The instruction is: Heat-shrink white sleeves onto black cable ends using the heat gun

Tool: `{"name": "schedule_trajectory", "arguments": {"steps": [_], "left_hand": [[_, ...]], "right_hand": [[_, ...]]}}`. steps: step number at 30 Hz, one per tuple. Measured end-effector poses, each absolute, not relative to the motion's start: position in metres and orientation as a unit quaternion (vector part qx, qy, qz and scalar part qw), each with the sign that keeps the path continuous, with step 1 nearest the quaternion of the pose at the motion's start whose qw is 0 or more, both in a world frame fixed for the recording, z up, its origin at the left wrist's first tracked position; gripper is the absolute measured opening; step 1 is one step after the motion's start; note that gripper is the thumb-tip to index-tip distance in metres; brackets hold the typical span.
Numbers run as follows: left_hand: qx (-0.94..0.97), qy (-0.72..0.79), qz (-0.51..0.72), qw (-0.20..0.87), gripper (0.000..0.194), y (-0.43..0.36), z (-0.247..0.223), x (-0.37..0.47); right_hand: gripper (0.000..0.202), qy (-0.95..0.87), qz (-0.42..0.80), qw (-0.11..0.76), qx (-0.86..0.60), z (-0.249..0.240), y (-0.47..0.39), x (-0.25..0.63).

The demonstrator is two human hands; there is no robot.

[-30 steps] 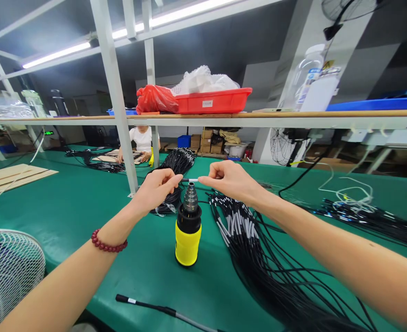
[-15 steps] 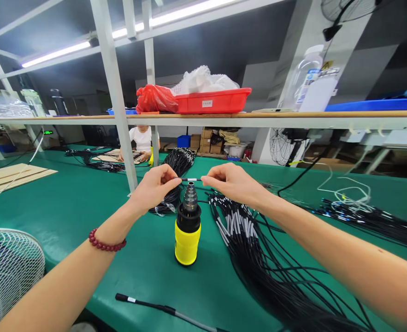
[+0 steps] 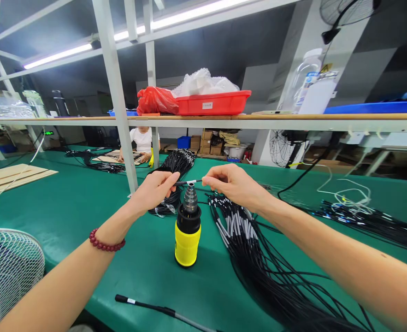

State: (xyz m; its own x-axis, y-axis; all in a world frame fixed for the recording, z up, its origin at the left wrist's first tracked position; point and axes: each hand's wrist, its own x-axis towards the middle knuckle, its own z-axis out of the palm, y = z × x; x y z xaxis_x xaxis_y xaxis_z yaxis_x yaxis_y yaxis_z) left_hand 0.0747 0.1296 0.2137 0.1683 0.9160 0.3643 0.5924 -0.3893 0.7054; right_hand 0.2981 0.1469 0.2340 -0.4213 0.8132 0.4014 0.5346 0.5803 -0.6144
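A thin black cable (image 3: 181,183) with a white sleeve stretches between my two hands, just above the nozzle of a yellow and black heat gun (image 3: 187,235). The heat gun stands upright on the green table. My left hand (image 3: 159,188) pinches the cable's left end between thumb and forefinger. On the other side my right hand (image 3: 228,181) is closed on the cable's right part. Below my right hand lies a big bundle of black cables (image 3: 248,258) with grey and white sleeves near their ends. A single cable with a black connector (image 3: 144,303) rests at the table's front.
Behind the heat gun is a coiled bundle of black cables (image 3: 179,161). A shelf (image 3: 272,121) with a red tray (image 3: 213,102) spans above the table. White posts (image 3: 115,92) hold it up. A fan (image 3: 11,276) stands at left; a person (image 3: 143,140) sits across the table.
My left hand has turned and shifted slightly left and down, so the cable now slants a little, its left end lower. My right hand has hardly moved.
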Motion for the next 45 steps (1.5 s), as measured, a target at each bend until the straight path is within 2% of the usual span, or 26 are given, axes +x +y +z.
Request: {"name": "schedule_trajectory", "arguments": {"steps": [3,14,17,19,22,26,29,35,38,41,45], "left_hand": [[0.743,0.507,0.384,0.207,0.052,0.13,0.213,0.072],[0.732,0.466,0.448,0.214,0.024,0.131,0.215,0.074],[0.728,0.454,0.465,0.219,0.02,0.13,0.216,0.075],[0.726,0.451,0.465,0.232,0.022,0.13,0.216,0.075],[0.729,0.457,0.438,0.261,0.034,0.129,0.215,0.075],[0.734,0.47,0.427,0.241,0.049,0.131,0.211,0.076],[0.737,0.467,0.429,0.233,0.045,0.13,0.209,0.077],[0.739,0.442,0.452,0.232,0.02,0.132,0.207,0.077],[0.734,0.435,0.46,0.247,0.016,0.132,0.206,0.076],[0.727,0.444,0.452,0.264,0.02,0.132,0.205,0.076],[0.712,0.478,0.437,0.271,0.041,0.133,0.204,0.076]], "right_hand": [[0.027,-0.816,0.209,0.352,-0.41,0.235,0.146,0.299],[0.018,-0.805,0.213,0.353,-0.427,0.232,0.15,0.298],[0.023,-0.818,0.186,0.331,-0.432,0.236,0.147,0.299],[0.027,-0.828,0.176,0.311,-0.433,0.238,0.144,0.3],[0.028,-0.831,0.184,0.308,-0.425,0.239,0.141,0.299],[0.027,-0.829,0.203,0.311,-0.419,0.235,0.143,0.298],[0.026,-0.829,0.193,0.309,-0.424,0.234,0.144,0.298],[0.02,-0.821,0.186,0.334,-0.424,0.236,0.148,0.299],[0.025,-0.831,0.174,0.32,-0.421,0.237,0.147,0.3],[0.032,-0.841,0.159,0.297,-0.423,0.238,0.146,0.3],[0.032,-0.84,0.177,0.303,-0.414,0.236,0.145,0.3]]}}
